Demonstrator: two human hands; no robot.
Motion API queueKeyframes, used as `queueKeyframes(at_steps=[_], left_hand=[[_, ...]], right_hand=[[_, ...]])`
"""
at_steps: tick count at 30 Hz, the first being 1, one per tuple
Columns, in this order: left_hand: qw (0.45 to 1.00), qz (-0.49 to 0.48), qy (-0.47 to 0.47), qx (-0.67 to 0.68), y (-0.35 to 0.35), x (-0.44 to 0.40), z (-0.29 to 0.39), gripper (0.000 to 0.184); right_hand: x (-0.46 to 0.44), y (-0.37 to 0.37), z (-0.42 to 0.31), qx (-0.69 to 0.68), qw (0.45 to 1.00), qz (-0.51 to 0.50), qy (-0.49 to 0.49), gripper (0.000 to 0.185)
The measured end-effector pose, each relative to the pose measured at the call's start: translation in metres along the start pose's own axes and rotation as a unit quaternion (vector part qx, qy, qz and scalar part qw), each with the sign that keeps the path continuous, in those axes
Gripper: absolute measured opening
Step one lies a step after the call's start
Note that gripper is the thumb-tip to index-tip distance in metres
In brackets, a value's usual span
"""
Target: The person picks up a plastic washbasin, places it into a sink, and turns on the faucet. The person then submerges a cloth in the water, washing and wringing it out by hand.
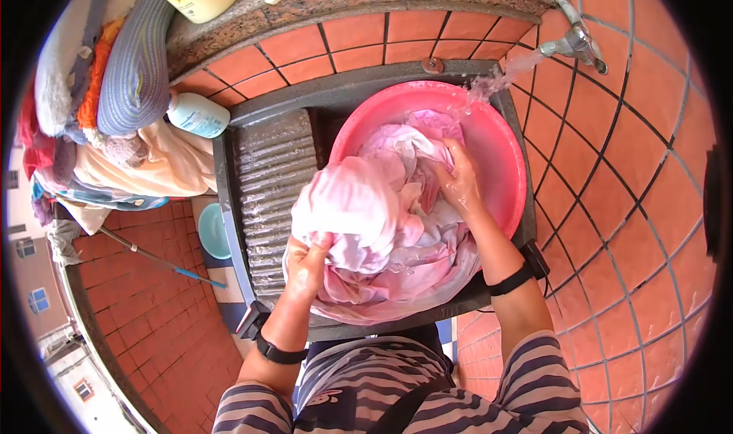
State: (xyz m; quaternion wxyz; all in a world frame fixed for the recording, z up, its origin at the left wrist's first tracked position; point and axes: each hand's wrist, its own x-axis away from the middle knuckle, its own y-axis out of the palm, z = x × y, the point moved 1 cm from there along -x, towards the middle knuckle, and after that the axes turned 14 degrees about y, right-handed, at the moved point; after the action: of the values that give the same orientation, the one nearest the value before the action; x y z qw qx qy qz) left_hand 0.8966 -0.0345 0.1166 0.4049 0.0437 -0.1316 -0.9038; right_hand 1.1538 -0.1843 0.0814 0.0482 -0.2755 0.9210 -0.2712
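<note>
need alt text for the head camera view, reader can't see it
A person's left hand grips pink-and-white fabric bunched in a pink basin, with the right hand on it too. Water streams from a tap toward the basin's rim. Beside the basin is a ridged washboard.

Single view, worn on the head. Looking forward and steeply down, past a striped shirt (359, 373) at the bottom edge. Near above left hand (307, 266), right hand (460, 180) and pink basin (500, 174), set close to centre. Reaching up to a stone ledge (397, 0) and tap (576, 46), left past floor tiles (145, 304) to distant buildings (34, 277). Fisheye-wide, with bowed lines and black corners.
</note>
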Motion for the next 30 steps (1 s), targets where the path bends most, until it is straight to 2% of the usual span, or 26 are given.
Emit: queueKeyframes(at_steps=[2,4,5,6,7,8,10,11,12,13,14,15,16,17,18,19,20,22,24,25,26,27,28,29,30], left_hand=[[0.993,0.015,0.102,0.053,-0.029,0.009,0.065,0.032],[0.983,0.089,0.16,-0.008,-0.055,0.013,0.113,0.041],[0.942,0.024,0.24,-0.232,-0.079,0.008,0.131,0.05],[0.845,-0.04,0.298,-0.443,-0.102,0.005,0.146,0.059],[0.735,-0.159,0.314,-0.579,-0.099,-0.009,0.177,0.084],[0.812,-0.014,0.264,-0.52,-0.106,-0.008,0.174,0.1],[0.845,0.011,0.265,-0.464,-0.111,-0.02,0.162,0.112],[0.851,-0.048,0.24,-0.465,-0.121,-0.028,0.137,0.116],[0.854,-0.106,0.213,-0.463,-0.132,-0.03,0.107,0.119],[0.808,-0.159,0.112,-0.556,-0.132,-0.027,0.086,0.12],[0.743,-0.207,0.014,-0.637,-0.136,-0.03,0.071,0.121],[0.829,-0.215,0.034,-0.516,-0.148,-0.037,0.064,0.121],[0.831,-0.213,0.034,-0.513,-0.16,-0.045,0.067,0.121],[0.881,-0.25,0.009,-0.402,-0.171,-0.058,0.07,0.12],[0.916,-0.281,-0.018,-0.286,-0.179,-0.067,0.074,0.12],[0.958,-0.241,-0.002,-0.156,-0.173,-0.074,0.077,0.115],[0.983,-0.182,0.03,-0.024,-0.177,-0.084,0.049,0.101],[0.955,-0.135,0.056,-0.258,-0.148,-0.093,0.045,0.087],[0.938,-0.12,0.021,-0.325,-0.118,-0.073,0.063,0.078],[0.906,-0.104,0.068,-0.404,-0.116,-0.053,0.065,0.076],[0.902,-0.113,0.067,-0.412,-0.118,-0.024,0.066,0.077],[0.852,-0.141,0.134,-0.486,-0.115,0.006,0.078,0.08],[0.848,-0.144,0.141,-0.49,-0.114,0.04,0.077,0.08],[0.835,-0.129,0.16,-0.51,-0.111,0.07,0.072,0.076],[0.844,-0.081,0.204,-0.49,-0.107,0.087,0.06,0.063]], right_hand=[[0.006,0.008,-0.051,-0.067,0.997,-0.023,0.008,0.04],[0.022,0.017,-0.127,-0.257,0.964,-0.04,-0.05,0.037],[0.029,0.025,-0.153,-0.313,0.946,-0.067,-0.044,0.036],[0.037,0.036,-0.171,-0.366,0.925,-0.095,-0.034,0.035],[0.045,0.052,-0.182,-0.373,0.92,-0.102,-0.058,0.032],[0.053,0.069,-0.189,-0.379,0.918,-0.096,-0.074,0.033],[0.063,0.127,-0.175,-0.481,0.871,-0.101,0.015,0.025],[0.056,0.15,-0.148,-0.48,0.87,-0.106,0.015,0.025],[0.044,0.173,-0.11,-0.307,0.933,-0.172,0.072,0.024],[0.036,0.187,-0.078,-0.12,0.958,-0.228,0.125,0.024],[0.029,0.192,-0.063,-0.086,0.981,-0.155,0.075,0.028],[0.011,0.179,-0.066,-0.013,0.986,-0.144,0.078,0.037],[-0.002,0.162,-0.09,-0.035,0.99,-0.078,0.116,0.04],[-0.016,0.151,-0.114,0.0,0.998,-0.03,0.058,0.044],[-0.021,0.144,-0.153,-0.016,0.998,-0.025,0.051,0.05],[-0.032,0.156,-0.165,-0.002,0.999,-0.031,-0.019,0.058],[-0.039,0.178,-0.169,-0.002,0.998,-0.06,-0.001,0.064],[-0.048,0.232,-0.145,0.139,0.976,-0.168,-0.005,0.067],[-0.016,0.229,-0.157,0.085,0.961,-0.255,0.06,0.067],[0.007,0.221,-0.153,-0.006,0.983,-0.184,0.021,0.061],[0.033,0.203,-0.159,-0.016,0.982,-0.186,0.006,0.054],[0.062,0.183,-0.167,-0.052,0.985,-0.136,-0.089,0.048],[0.093,0.169,-0.169,-0.016,0.986,-0.069,-0.149,0.046],[0.123,0.154,-0.176,0.008,0.987,-0.062,-0.148,0.048],[0.149,0.15,-0.177,0.035,0.988,-0.025,-0.145,0.051]])
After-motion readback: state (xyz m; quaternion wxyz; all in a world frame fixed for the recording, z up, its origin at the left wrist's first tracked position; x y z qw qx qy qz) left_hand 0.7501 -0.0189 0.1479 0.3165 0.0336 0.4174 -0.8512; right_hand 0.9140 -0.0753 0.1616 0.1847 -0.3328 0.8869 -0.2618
